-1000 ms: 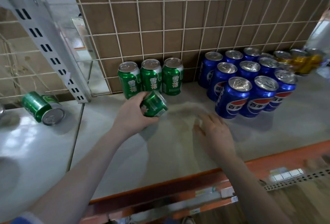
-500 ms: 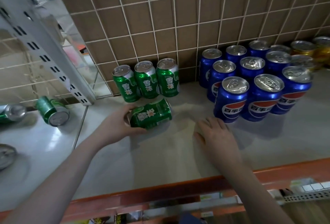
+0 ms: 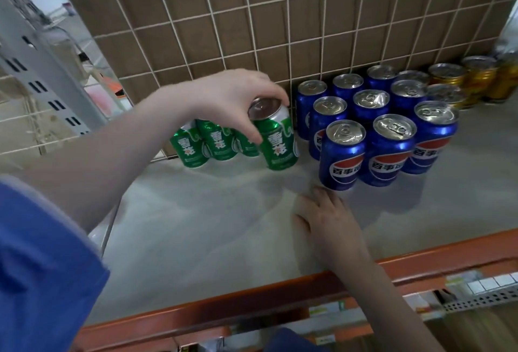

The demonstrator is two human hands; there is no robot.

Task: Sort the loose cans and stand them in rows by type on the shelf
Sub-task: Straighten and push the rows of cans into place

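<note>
Left hand [image 3: 232,96], centre of frame, grips a green can [image 3: 276,138] from above, fingers curled round its top rim; the can stands upright, its base at or just above the shelf [image 3: 196,225], contact not determinable. It sits at the right end of a row of three green cans [image 3: 213,141] against the wire grid [image 3: 252,29], partly hidden behind the hand. Right hand [image 3: 328,220], lower centre, lies flat on the shelf, fingers straight and close together, holding nothing; fingertips lie just beside the nearest blue can [image 3: 342,155]. Blue cans [image 3: 389,127] stand upright in rows, centre right. Gold cans [image 3: 462,79] stand behind them, upper right, blurred. An orange rail [image 3: 280,298] edges the shelf front. A blue sleeve [image 3: 42,267] fills the lower left.
</note>
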